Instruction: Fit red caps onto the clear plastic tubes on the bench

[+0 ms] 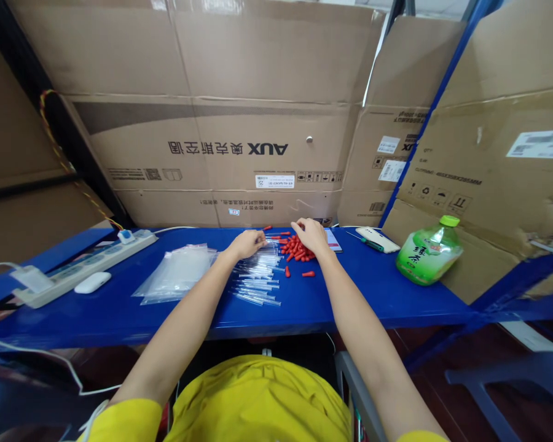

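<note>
My left hand (250, 244) is closed in a pinch at the far end of the spread of clear thin tubes (258, 283); a tube seems to be between its fingertips, partly hidden. Over the upper edge of a pile of red rubber bulbs (295, 248) is my right hand (310, 234), its fingers bent downward and slightly apart, with nothing visible in them. Two loose bulbs lie nearer to me, one of them a red bulb (308, 274) on its side. Several bulbs between my hands point toward the tubes; whether they are joined to tubes is too small to tell.
Clear zip bags (177, 273) lie left of the tubes on the blue table (350, 301). Farther left are a white case (93, 282) and a power strip (87, 264). To the right are a screwdriver (372, 244), a phone (381, 240) and a green bottle (428, 253). Cardboard (221, 73) walls the back.
</note>
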### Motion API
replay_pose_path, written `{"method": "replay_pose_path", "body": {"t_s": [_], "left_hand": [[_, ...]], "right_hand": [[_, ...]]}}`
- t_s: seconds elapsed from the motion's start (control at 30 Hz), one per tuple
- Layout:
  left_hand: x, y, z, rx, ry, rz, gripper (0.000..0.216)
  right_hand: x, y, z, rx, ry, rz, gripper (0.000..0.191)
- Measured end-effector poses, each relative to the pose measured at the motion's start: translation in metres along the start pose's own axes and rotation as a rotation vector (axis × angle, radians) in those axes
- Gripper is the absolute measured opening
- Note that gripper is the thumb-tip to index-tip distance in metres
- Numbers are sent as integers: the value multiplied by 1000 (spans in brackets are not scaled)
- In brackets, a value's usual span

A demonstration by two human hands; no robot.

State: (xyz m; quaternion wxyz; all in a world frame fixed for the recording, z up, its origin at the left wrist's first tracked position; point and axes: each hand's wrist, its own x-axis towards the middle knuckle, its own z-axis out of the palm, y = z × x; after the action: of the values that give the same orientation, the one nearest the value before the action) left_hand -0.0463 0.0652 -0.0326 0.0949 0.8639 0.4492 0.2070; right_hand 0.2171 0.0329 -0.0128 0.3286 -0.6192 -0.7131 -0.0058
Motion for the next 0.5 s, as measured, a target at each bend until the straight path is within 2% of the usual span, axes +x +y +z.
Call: {"method": "replay_pose_path", "body": {"t_s": [0.17,0.23,0.4,0.5], "left_hand": [[1,0,6,-3,-68,63,26],[1,3,8,8,-42,74,30],[1,12,16,-20,135,82,38],[1,15,20,-69,95,86,41]], "right_hand": [[1,5,-4,18,-45,21,38],[2,7,-4,31,-74,15,39],[4,10,0,100,-95,65,46],[6,11,0,113,-24,116,55]]}}
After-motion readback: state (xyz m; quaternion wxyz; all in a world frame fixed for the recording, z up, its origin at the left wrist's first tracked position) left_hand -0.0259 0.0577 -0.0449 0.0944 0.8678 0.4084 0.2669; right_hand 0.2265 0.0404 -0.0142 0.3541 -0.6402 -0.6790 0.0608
